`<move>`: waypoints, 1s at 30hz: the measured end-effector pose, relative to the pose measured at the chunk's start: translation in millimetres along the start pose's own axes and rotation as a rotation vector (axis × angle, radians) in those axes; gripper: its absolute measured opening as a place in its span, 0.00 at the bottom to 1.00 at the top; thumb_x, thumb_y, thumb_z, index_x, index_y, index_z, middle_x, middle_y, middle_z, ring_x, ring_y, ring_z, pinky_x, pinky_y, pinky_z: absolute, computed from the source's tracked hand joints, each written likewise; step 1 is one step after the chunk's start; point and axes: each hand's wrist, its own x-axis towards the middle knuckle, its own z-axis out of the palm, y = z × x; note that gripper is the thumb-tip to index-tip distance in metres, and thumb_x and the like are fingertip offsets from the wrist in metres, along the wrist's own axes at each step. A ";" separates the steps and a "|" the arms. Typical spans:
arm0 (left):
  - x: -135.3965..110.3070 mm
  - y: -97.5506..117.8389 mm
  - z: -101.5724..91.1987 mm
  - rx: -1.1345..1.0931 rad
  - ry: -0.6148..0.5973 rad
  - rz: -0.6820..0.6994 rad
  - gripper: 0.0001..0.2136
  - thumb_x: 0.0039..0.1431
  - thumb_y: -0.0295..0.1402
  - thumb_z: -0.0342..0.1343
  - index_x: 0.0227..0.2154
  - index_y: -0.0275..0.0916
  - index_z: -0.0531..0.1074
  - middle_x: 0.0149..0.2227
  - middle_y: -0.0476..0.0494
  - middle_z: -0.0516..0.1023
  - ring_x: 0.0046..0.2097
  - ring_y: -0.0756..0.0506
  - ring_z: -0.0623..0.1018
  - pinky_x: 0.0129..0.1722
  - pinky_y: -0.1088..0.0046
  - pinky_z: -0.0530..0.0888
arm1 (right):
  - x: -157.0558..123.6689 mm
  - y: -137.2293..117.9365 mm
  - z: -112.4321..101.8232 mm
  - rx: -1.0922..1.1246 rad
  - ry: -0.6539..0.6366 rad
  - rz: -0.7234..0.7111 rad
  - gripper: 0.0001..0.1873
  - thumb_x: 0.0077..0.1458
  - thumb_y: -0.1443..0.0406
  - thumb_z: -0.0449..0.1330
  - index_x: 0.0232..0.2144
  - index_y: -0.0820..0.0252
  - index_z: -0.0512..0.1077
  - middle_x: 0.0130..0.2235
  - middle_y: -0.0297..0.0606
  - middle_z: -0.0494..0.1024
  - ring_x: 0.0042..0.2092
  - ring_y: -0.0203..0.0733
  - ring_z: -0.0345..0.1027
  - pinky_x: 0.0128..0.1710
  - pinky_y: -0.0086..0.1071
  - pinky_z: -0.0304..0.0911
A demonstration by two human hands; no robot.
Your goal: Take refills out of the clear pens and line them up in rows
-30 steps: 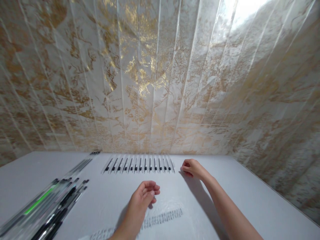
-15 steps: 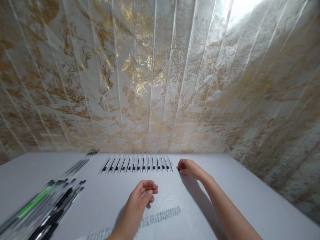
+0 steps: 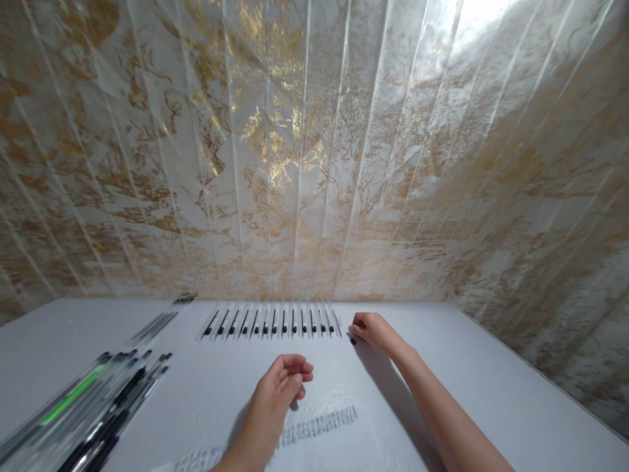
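My left hand (image 3: 285, 380) hovers over the near middle of the white table, its fingers loosely curved and apart from the thumb, with nothing visible in them. Further back, my right hand (image 3: 367, 329) has its thumb and fingers pinched together low over the table. Whatever they hold, if anything, is too small to make out. A small black piece (image 3: 352, 341) shows just below those fingertips. To their left runs a neat row of several slim clear tubes (image 3: 275, 321), each with a thin dark line and a black blob near its lower end.
Several pens (image 3: 108, 400), one bright green, lie in a blurred bunch at the left. Thin grey rods (image 3: 154, 328) lie behind them. A clear sheet with dark print (image 3: 319, 425) is on the table (image 3: 491, 393) in front. A gold-patterned curtain (image 3: 314, 164) hangs behind.
The small black piece, at my right fingertips before, now sits just below them. My right hand has barely moved, and the left keeps its pose. The whole view has shifted slightly.
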 end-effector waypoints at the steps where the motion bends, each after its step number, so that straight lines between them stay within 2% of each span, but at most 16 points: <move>1: 0.0 0.2 0.0 -0.002 -0.003 -0.003 0.10 0.51 0.37 0.58 0.35 0.38 0.71 0.38 0.38 0.79 0.41 0.41 0.77 0.33 0.71 0.69 | -1.5 0.5 -3.1 0.007 -0.020 -0.010 0.07 0.51 0.70 0.57 0.31 0.63 0.76 0.29 0.40 0.79 0.30 0.38 0.67 0.30 0.27 0.56; 5: 0.9 -1.3 0.0 -0.003 -0.003 -0.005 0.11 0.50 0.37 0.59 0.34 0.38 0.72 0.38 0.38 0.79 0.41 0.41 0.77 0.32 0.71 0.68 | -9.1 -0.8 -12.9 0.097 -0.169 -0.092 0.16 0.43 0.76 0.58 0.35 0.60 0.76 0.31 0.34 0.79 0.30 0.35 0.67 0.30 0.24 0.59; 8: 1.8 -2.9 0.0 -0.009 0.009 0.009 0.11 0.50 0.38 0.59 0.35 0.38 0.72 0.38 0.38 0.79 0.40 0.42 0.77 0.32 0.71 0.68 | -11.2 -4.7 -10.9 0.170 -0.232 -0.123 0.15 0.42 0.75 0.59 0.34 0.60 0.76 0.29 0.32 0.78 0.30 0.35 0.67 0.30 0.25 0.60; 12: 2.1 -3.5 0.2 -0.001 0.006 -0.007 0.13 0.47 0.40 0.61 0.34 0.38 0.71 0.37 0.38 0.79 0.39 0.42 0.77 0.30 0.71 0.68 | -5.4 -5.4 -0.4 0.133 -0.125 -0.094 0.11 0.41 0.74 0.59 0.30 0.61 0.77 0.27 0.34 0.78 0.30 0.37 0.68 0.30 0.26 0.59; 17: 2.1 -3.2 0.1 0.013 -0.001 -0.009 0.13 0.47 0.39 0.59 0.35 0.38 0.70 0.37 0.38 0.79 0.40 0.42 0.77 0.32 0.71 0.68 | 3.3 -1.1 10.3 0.118 0.012 -0.077 0.12 0.43 0.75 0.57 0.31 0.62 0.77 0.30 0.38 0.79 0.32 0.39 0.69 0.33 0.28 0.60; 23: 2.5 -2.1 -0.2 0.007 -0.013 -0.021 0.14 0.47 0.39 0.59 0.36 0.38 0.70 0.38 0.38 0.79 0.41 0.42 0.77 0.33 0.71 0.68 | 4.8 -2.1 16.6 0.165 0.066 -0.105 0.13 0.43 0.74 0.57 0.33 0.63 0.76 0.29 0.37 0.78 0.31 0.38 0.69 0.32 0.27 0.59; 30: 3.0 -4.7 -0.8 0.023 -0.018 -0.010 0.13 0.49 0.39 0.58 0.36 0.37 0.70 0.39 0.37 0.78 0.42 0.41 0.77 0.33 0.71 0.68 | 7.1 -2.0 24.2 0.212 0.105 -0.105 0.11 0.44 0.75 0.56 0.30 0.63 0.75 0.27 0.36 0.77 0.30 0.37 0.68 0.31 0.27 0.59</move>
